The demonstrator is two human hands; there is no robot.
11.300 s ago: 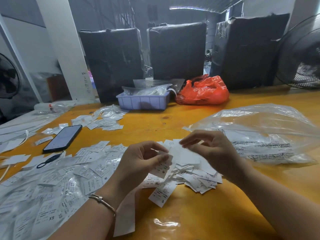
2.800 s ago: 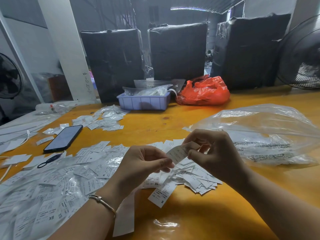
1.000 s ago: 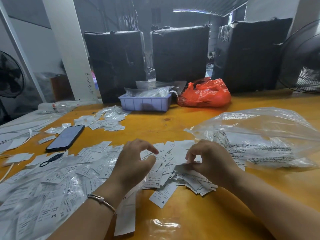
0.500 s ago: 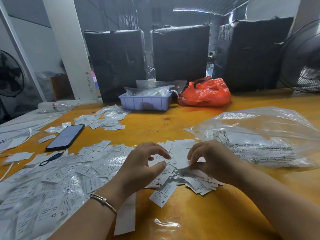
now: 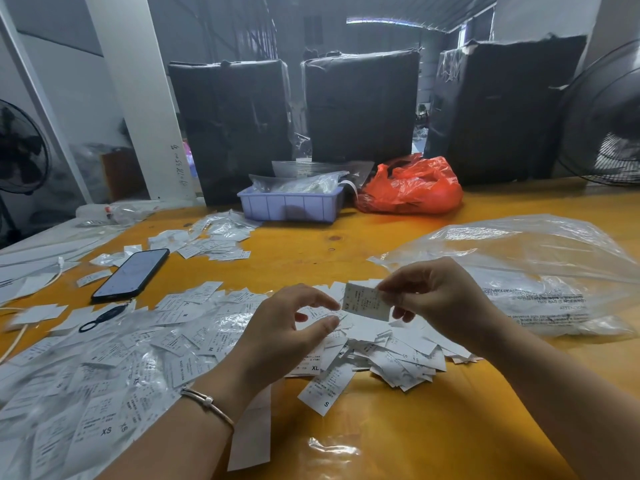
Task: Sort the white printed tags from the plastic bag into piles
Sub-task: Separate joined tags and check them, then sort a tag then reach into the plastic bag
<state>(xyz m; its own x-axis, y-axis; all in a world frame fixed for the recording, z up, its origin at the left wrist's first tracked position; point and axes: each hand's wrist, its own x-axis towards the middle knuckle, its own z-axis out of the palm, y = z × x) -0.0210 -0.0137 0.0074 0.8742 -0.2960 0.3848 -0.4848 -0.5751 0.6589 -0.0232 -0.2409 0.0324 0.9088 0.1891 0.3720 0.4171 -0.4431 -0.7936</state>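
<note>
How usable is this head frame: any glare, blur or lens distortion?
Head view: glare streaks the clear plastic bag and the wrapped tags at left; wide-angle bending curves the white pillar and the fan; the tag pinched by the right hand is too soft to read; the background is dim.

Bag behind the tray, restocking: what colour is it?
Orange-red bag, crumpled beside the tray; head view.

**What the head view leaves unclear**

The print on the tag (image 5: 366, 301) pinched by the right hand (image 5: 440, 299) is too small to read. The left hand (image 5: 277, 336) covers part of the loose pile of tags (image 5: 398, 355). The fan (image 5: 604, 116) is cut off by the right edge. The clear plastic bag (image 5: 519, 271) runs past the right edge, and its printed warning is mostly illegible.
</note>
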